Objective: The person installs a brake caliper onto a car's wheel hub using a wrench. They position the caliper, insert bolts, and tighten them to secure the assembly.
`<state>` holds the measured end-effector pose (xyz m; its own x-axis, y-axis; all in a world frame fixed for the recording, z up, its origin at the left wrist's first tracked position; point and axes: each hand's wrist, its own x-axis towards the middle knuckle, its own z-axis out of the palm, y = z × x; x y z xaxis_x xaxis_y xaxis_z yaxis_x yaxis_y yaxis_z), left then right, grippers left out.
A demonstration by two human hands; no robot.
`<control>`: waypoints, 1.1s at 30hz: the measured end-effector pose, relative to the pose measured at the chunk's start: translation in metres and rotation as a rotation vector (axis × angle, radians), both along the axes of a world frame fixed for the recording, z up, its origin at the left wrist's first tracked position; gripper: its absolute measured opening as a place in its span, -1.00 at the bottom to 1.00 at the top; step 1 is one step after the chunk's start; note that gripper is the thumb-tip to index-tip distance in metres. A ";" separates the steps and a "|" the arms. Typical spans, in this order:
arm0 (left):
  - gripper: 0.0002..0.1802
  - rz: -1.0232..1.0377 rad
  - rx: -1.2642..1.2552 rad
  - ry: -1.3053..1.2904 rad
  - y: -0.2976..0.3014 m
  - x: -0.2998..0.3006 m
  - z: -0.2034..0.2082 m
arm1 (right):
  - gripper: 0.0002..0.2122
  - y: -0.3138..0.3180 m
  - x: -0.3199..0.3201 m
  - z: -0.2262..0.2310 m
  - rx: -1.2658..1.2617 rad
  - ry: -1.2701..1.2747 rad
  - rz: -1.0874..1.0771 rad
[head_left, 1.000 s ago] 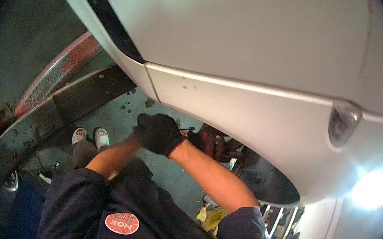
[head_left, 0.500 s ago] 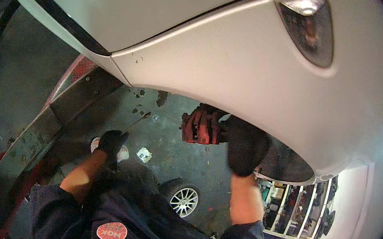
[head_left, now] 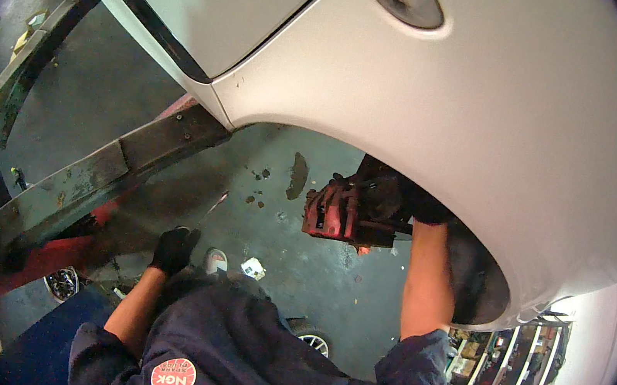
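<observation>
A red brake caliper point(head_left: 330, 215) sits at the wheel hub inside the open wheel arch of a silver car point(head_left: 384, 93). My right hand point(head_left: 429, 208), in a black glove, reaches under the fender behind the caliper. Its fingers are hidden in the dark there, so what they touch does not show. Lower left, my black-gloved left hand point(head_left: 175, 250) is closed round a long, thin metal-shafted hand tool point(head_left: 214, 207). The tool points up and away, apart from the car; its handle is covered by the glove.
Left of the wheel arch, a steel lift arm point(head_left: 93, 172) runs under the car's sill. On the floor lie a wheel point(head_left: 314, 344) and a small white crumpled thing point(head_left: 253, 268). Loaded shelves point(head_left: 499, 373) stand at the lower right.
My right hand has gone deeper under the fender, behind the caliper. My left hand still holds the tool, a little lower. The view has shifted, showing more of the lift arm at left.
</observation>
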<state>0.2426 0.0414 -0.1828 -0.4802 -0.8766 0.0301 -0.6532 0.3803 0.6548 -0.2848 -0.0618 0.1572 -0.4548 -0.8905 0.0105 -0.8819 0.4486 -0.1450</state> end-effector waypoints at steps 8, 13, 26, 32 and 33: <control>-0.74 0.066 -0.122 -0.277 0.047 0.029 -0.014 | -0.74 -0.022 -0.011 -0.009 0.003 -0.005 0.027; -0.79 0.132 -0.003 -0.295 0.062 0.022 -0.024 | -0.72 -0.042 -0.015 -0.012 0.001 0.001 0.030; -0.60 0.120 -0.154 -0.196 0.071 0.046 -0.007 | -0.68 -0.023 -0.029 -0.007 -0.014 -0.010 0.005; -0.60 0.072 -0.077 -0.292 0.052 0.065 -0.014 | -0.66 -0.019 -0.030 -0.011 -0.032 -0.012 -0.021; -0.61 0.052 -0.050 -0.335 0.046 0.062 -0.009 | -0.66 -0.019 -0.030 -0.011 -0.036 -0.015 -0.024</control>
<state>0.3050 0.0875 -0.1915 -0.4257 -0.9015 -0.0783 -0.8480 0.3673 0.3820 -0.3150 -0.0803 0.1458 -0.4761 -0.8786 0.0358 -0.8687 0.4636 -0.1747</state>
